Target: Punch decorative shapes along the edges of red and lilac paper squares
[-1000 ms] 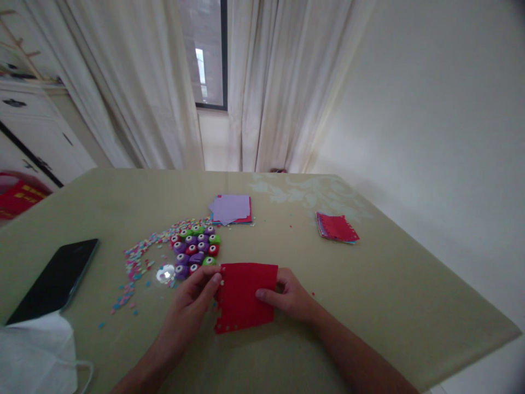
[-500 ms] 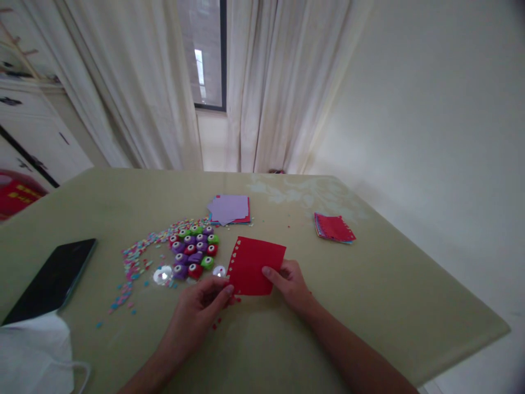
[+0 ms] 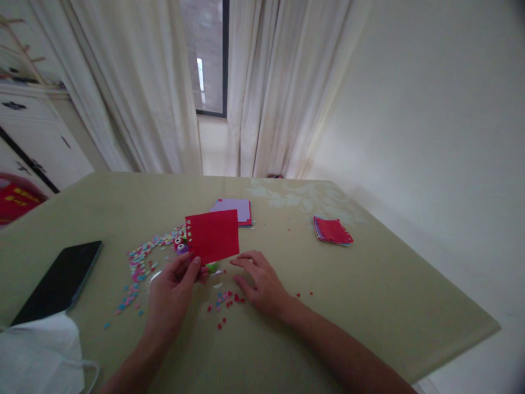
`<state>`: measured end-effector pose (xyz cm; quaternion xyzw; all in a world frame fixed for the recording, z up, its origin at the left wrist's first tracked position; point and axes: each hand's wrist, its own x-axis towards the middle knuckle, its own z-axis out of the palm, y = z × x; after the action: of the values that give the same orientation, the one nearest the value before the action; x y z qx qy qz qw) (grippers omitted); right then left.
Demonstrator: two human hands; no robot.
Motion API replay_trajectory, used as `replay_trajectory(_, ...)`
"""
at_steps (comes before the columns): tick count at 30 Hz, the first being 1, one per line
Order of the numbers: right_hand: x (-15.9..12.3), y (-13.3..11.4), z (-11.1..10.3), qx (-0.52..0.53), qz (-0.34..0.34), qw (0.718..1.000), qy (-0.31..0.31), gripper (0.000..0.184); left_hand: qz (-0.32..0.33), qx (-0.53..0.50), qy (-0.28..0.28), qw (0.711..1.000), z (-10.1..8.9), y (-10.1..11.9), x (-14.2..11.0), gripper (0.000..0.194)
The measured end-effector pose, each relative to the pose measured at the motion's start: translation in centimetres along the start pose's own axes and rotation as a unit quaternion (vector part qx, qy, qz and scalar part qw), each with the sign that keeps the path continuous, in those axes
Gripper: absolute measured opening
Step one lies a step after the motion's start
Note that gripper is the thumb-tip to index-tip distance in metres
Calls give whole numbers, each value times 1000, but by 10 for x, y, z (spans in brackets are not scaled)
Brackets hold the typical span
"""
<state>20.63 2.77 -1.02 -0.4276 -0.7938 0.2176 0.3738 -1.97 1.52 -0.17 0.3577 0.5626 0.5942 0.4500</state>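
A red sheet of paper (image 3: 213,236) with small shapes punched along its left edge is pinched at its lower left corner by my left hand (image 3: 170,287). Just right of the sheet's lower corner, my right hand (image 3: 260,284) holds nothing, its thumb and fingers apart. Below the hands lie small red and blue paper bits (image 3: 229,299). Behind the sheet, the craft punches (image 3: 181,248), purple, red and green, are mostly hidden. Beyond it sits a stack of paper (image 3: 245,212) with a lilac sheet on top.
A second stack with punched red paper (image 3: 334,231) on top lies at the right. Colourful confetti (image 3: 141,260) curves across the left side. A black phone (image 3: 59,282) and a white face mask (image 3: 41,350) lie at the left edge of the green table (image 3: 389,306).
My right hand has let go of the red paper and opened. My left hand, still holding the paper, has moved left and raised it, so it now covers most of the punches.
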Motion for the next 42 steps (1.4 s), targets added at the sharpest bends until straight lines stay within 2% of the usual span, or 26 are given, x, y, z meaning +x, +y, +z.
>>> replay_trajectory(3,16,-20,26,-97,-35,992,-78,47,37,40,13,998,-7,2,11,37)
replay_trajectory(6,25,-30,44,-182,-46,977,-101,52,40,2,-6,999,-9,4,14,39)
replay_trajectory(8,23,-30,46,-206,-65,970,-111,48,22,-29,-9,999,-8,7,13,46)
replay_trajectory(11,14,-25,40,-225,-93,962,-123,31,3,-49,-10,999,-5,8,11,53)
replay_trajectory(14,0,-24,30,-230,-60,961,-143,16,6,-47,-33,998,-2,4,9,51)
replay_trajectory(18,-11,-29,20,-185,18,972,-146,18,18,-23,-60,998,-2,-2,6,46)
replay_trajectory(23,-12,-30,11,-63,56,989,-120,45,85,37,-69,993,-2,0,3,37)
replay_trajectory(25,-12,-30,10,5,67,993,-94,51,68,23,-72,995,-2,0,1,38)
replay_trajectory(27,-14,-31,11,89,83,990,-70,47,24,-10,-63,998,0,-2,0,42)
replay_trajectory(30,-17,-32,19,240,154,958,-35,35,-39,-72,-35,996,3,-5,-3,46)
replay_trajectory(33,-17,-31,29,404,263,876,-13,43,-55,-82,-62,993,8,-5,-10,46)
replay_trajectory(35,-15,-29,33,484,305,820,-3,54,-57,-63,-90,992,10,-4,-16,48)
replay_trajectory(36,-14,-28,33,506,313,804,1,57,-57,-55,-101,992,10,-4,-18,50)
replay_trajectory(38,-10,-27,31,520,316,793,10,56,-54,-46,-112,991,11,-4,-22,52)
replay_trajectory(42,-7,-26,26,517,305,799,37,47,-54,-28,-121,991,11,-3,-26,52)
